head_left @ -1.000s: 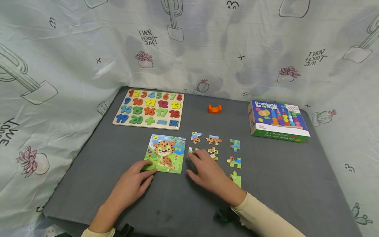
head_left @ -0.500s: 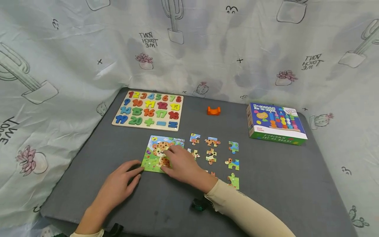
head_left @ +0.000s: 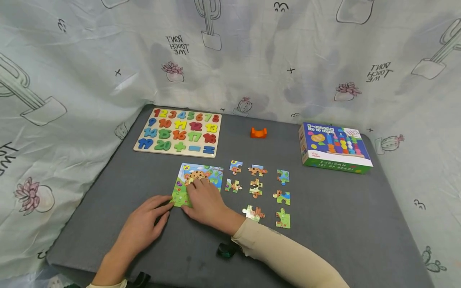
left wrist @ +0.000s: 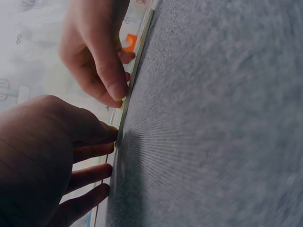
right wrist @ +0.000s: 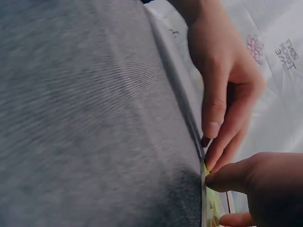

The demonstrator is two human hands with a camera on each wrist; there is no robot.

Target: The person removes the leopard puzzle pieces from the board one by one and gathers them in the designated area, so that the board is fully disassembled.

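Note:
A small puzzle board (head_left: pixel 215 176) with a leopard picture lies on the grey table. My right hand (head_left: pixel 207 202) lies over its middle and lower part, thumb and fingers spread apart and touching it. The right wrist view shows the board's green picture (right wrist: pixel 213 208) between that thumb and a finger. A green shape like a puzzle piece (head_left: pixel 181 198) lies at the board's lower left corner. There, my left hand (head_left: pixel 145 220) touches the edge with its fingertips, its fingers fairly straight. Much of the leopard is hidden. Several loose jigsaw pieces (head_left: pixel 256 188) lie in rows right of the board.
A wooden number board (head_left: pixel 180 132) with coloured numerals lies behind the puzzle board. An orange curved block (head_left: pixel 258 133) sits at the back, and a bead-toy box (head_left: pixel 335 148) stands at the right. A printed curtain (head_left: pixel 230 60) hangs around the table (head_left: pixel 324 224).
My right hand has moved left from beside the loose pieces onto the puzzle board. My left hand has drawn back a little to the board's lower left corner.

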